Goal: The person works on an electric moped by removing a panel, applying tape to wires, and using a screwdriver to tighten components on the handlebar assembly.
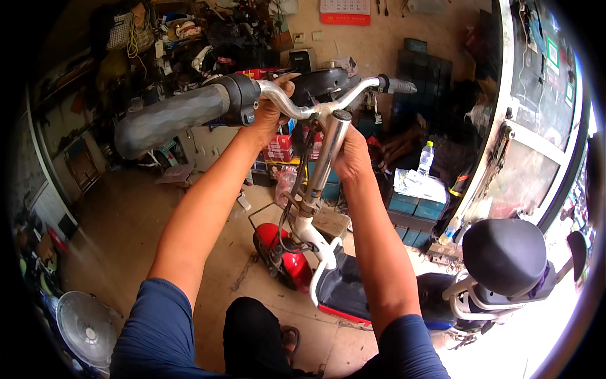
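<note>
**Both hands on a scooter handlebar, held up over the frame**

Between your two hands runs a silver handlebar [303, 108], its long axis going roughly side to side, the near end at your left and the far end angling away to your right. Your left hand [270, 110] wraps the bar just inboard of the black switch collar [243, 99]; outboard of that grip the big grey rubber grip [170, 119] points out to your left and toward the camera. Your right hand [351, 155] closes around the chromed stem [323, 165], just under the clamp where bar and stem meet. From that hold the stem's long axis drops down and slightly left, into the white head tube [314, 239] of the scooter. The far black grip [400, 85] sticks out beyond your right hand, pointing away to the right.

Below both grips sit the red front fender [281, 249], the dark footboard and, off to the lower right, the black seat [505, 252]. The scooter stands on a bare, worn concrete floor [126, 234]. Around you is a cluttered workshop: stacked teal boxes [413, 211], a plastic bottle [427, 158], a white fan [85, 328] at lower left.
</note>
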A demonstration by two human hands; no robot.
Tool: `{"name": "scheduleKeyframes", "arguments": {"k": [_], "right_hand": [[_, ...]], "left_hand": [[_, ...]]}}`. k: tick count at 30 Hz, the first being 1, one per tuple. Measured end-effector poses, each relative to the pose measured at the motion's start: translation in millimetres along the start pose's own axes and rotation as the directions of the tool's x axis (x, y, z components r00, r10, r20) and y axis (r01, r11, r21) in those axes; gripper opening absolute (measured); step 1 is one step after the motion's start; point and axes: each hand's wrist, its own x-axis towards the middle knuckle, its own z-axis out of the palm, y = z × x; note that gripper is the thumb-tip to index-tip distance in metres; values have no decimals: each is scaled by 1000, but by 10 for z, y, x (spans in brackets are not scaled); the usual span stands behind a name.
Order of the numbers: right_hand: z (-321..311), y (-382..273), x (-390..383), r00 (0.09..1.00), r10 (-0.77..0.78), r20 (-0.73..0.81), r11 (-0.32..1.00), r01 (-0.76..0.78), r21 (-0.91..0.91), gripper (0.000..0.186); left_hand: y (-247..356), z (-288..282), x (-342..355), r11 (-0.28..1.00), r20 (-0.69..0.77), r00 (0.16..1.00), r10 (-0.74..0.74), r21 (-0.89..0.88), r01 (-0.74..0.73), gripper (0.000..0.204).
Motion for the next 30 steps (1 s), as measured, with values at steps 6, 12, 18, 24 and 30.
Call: {"name": "scheduleKeyframes", "arguments": {"k": [6,12,18,24,30], "right_hand": [[119,-26,121,988,83,-128,986,-62,155,26],[186,-33,-133,990,-67,-127,995,75,65,43],[-126,-242,-422,991,-81,-106,949,44,-313,49],[-318,-424,-1275,946,-123,-299,824,-71,-563,38],[-634,-526,-1823,925,-265,-274,768,31,-639,33]], "left_hand": [[46,-69,187,991,151,988,43,121,-62,75],[-21,1,159,997,98,994,48,58,-54,68],[-99,75,-119,999,-3,999,-44,1,44,65],[-137,20,-359,996,10,1000,-19,90,18,59],[34,169,-505,996,-219,971,-93,-6,94,57]]}}
